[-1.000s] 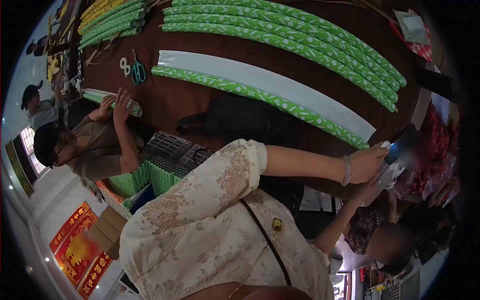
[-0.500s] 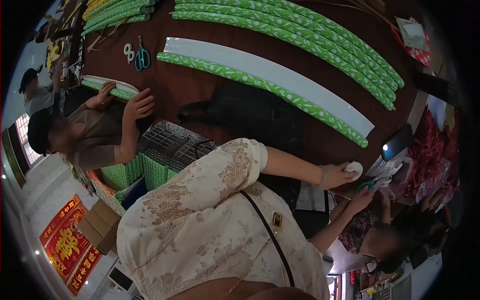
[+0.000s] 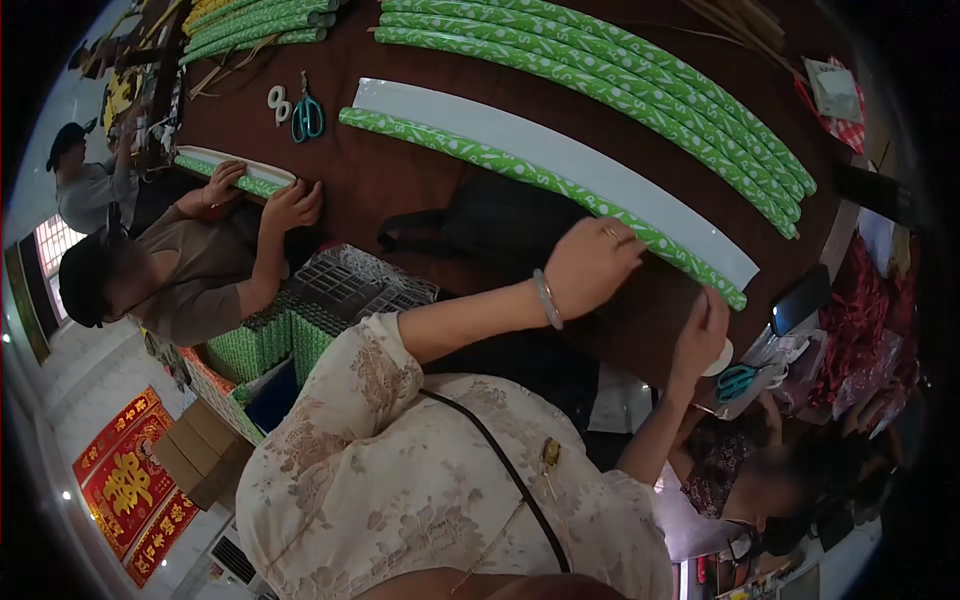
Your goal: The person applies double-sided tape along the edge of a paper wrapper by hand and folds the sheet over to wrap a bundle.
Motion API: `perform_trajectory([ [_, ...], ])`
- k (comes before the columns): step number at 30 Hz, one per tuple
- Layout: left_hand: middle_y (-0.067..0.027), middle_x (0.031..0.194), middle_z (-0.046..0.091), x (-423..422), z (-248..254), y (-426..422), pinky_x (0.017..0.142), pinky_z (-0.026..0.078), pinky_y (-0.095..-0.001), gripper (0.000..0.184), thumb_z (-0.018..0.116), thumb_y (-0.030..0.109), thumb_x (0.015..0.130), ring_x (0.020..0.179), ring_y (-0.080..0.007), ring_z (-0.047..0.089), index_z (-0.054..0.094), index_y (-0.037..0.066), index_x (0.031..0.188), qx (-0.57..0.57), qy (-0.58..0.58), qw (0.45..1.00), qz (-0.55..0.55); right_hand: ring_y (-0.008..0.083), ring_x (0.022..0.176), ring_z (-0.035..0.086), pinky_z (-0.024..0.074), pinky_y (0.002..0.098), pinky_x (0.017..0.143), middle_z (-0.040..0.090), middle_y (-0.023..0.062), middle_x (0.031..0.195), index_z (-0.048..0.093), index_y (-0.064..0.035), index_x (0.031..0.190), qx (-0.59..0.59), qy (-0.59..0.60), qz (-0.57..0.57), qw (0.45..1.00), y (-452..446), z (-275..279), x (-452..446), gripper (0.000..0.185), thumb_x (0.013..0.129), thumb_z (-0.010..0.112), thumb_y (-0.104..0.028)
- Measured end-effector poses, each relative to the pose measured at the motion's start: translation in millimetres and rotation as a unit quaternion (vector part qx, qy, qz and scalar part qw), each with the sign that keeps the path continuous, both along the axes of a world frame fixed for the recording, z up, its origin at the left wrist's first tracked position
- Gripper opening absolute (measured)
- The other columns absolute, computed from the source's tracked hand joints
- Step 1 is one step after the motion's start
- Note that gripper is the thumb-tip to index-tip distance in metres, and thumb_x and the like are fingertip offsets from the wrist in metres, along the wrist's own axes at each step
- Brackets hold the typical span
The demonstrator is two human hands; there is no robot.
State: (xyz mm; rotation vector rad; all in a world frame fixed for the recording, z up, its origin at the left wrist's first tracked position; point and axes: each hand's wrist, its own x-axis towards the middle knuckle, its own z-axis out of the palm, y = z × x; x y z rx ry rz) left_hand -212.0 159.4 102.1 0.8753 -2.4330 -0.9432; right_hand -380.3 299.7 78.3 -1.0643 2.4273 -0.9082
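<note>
A long green-and-white patterned roll (image 3: 505, 160) lies across the table, with a flat white strip (image 3: 560, 150) spread along its far side. At the roll's near edge, right of its middle, my left hand (image 3: 592, 265) is curled closed. My right hand (image 3: 703, 335) is raised just under the roll's right end, its fingertips pressed together and close to it. What either hand pinches is too small or hidden to make out. Beside my right hand a white tape roll (image 3: 720, 358) is partly covered. Teal-handled scissors (image 3: 735, 383) lie just beyond it.
Several finished green rolls (image 3: 600, 85) lie at the back. More scissors (image 3: 307, 120) and small tape rolls (image 3: 278, 105) are at the left. A co-worker (image 3: 190, 250) handles a green roll there. A black phone (image 3: 800, 300) and another person (image 3: 740, 480) are at the right.
My left hand has let go of the tape roll and moved left to the green roll. My right hand has released the scissors and moved up towards the roll's end.
</note>
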Motion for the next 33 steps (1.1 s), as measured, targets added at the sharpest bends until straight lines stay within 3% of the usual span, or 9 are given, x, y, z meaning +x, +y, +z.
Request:
perform_trajectory([
  [2,-0.0108,0.092,0.058,21.7,-13.0,-25.6,0.080,0.044,-0.0371,0.021,0.062,0.011,0.073,0.090,-0.0273,0.055,0.059,0.002,0.091,-0.048,0.007,0.996,0.073,0.0275,0.096,0.056,0.0431,0.0349,0.084,0.059,0.0137,0.107,0.058,-0.0004,0.106,-0.017,-0.022,0.043,0.999,-43.0,-3.2,19.6,0.022,0.089,0.051,-0.013],
  [6,-0.0130,0.106,0.058,59.5,-35.5,-64.9,0.089,0.041,-0.0422,0.024,0.059,0.012,0.080,0.108,-0.0316,0.051,0.056,0.002,0.101,-0.089,-0.072,0.985,0.130,0.0311,0.099,0.055,0.0433,0.0365,0.084,0.057,0.0151,0.111,0.058,-0.0022,0.107,-0.045,-0.017,0.173,0.984,-110.6,-6.7,49.5,0.022,0.088,0.051,-0.012],
  [13,-0.0115,0.124,0.049,77.2,-52.3,-102.0,0.097,0.035,-0.0425,0.041,0.051,0.029,0.087,0.119,-0.0260,0.044,0.050,0.002,0.118,-0.029,-0.126,0.992,-0.004,0.0316,0.102,0.052,0.0407,0.0384,0.090,0.055,0.0147,0.113,0.053,-0.0020,0.114,0.009,0.005,0.202,0.979,-165.3,-22.3,104.5,0.029,0.087,0.051,-0.013],
  [16,-0.0122,0.127,0.046,81.9,-61.5,-111.9,0.098,0.034,-0.0416,0.045,0.051,0.030,0.086,0.122,-0.0247,0.040,0.047,0.000,0.120,-0.015,-0.139,0.989,-0.042,0.0322,0.102,0.052,0.0395,0.0402,0.092,0.053,0.0146,0.115,0.052,-0.0013,0.114,0.027,0.035,0.211,0.977,-176.7,-26.5,119.9,0.030,0.087,0.051,-0.014],
  [25,-0.0117,0.126,0.045,93.1,-65.8,-135.3,0.097,0.035,-0.0420,0.053,0.053,0.035,0.083,0.119,-0.0249,0.041,0.048,-0.003,0.119,0.030,-0.114,0.986,-0.117,0.0324,0.100,0.052,0.0366,0.0441,0.095,0.055,0.0115,0.113,0.054,-0.0032,0.111,0.086,0.056,0.107,0.989,-170.0,-29.5,124.0,0.027,0.088,0.049,-0.017],
  [29,-0.0083,0.124,0.045,91.2,-62.0,-136.8,0.097,0.035,-0.0430,0.051,0.054,0.035,0.083,0.118,-0.0227,0.042,0.050,-0.004,0.117,-0.026,-0.153,0.979,-0.132,0.0320,0.100,0.052,0.0363,0.0441,0.095,0.056,0.0117,0.110,0.056,-0.0026,0.109,0.115,0.106,0.074,0.985,-156.2,-29.2,99.1,0.026,0.090,0.047,-0.018],
  [33,-0.0072,0.119,0.046,87.1,-60.9,-137.2,0.096,0.036,-0.0424,0.050,0.055,0.035,0.082,0.117,-0.0216,0.043,0.051,-0.002,0.116,-0.047,-0.176,0.974,-0.132,0.0299,0.100,0.053,0.0390,0.0376,0.091,0.057,0.0140,0.108,0.057,-0.0009,0.108,0.099,0.065,-0.017,0.993,-146.1,-32.7,74.0,0.028,0.092,0.043,-0.019],
])
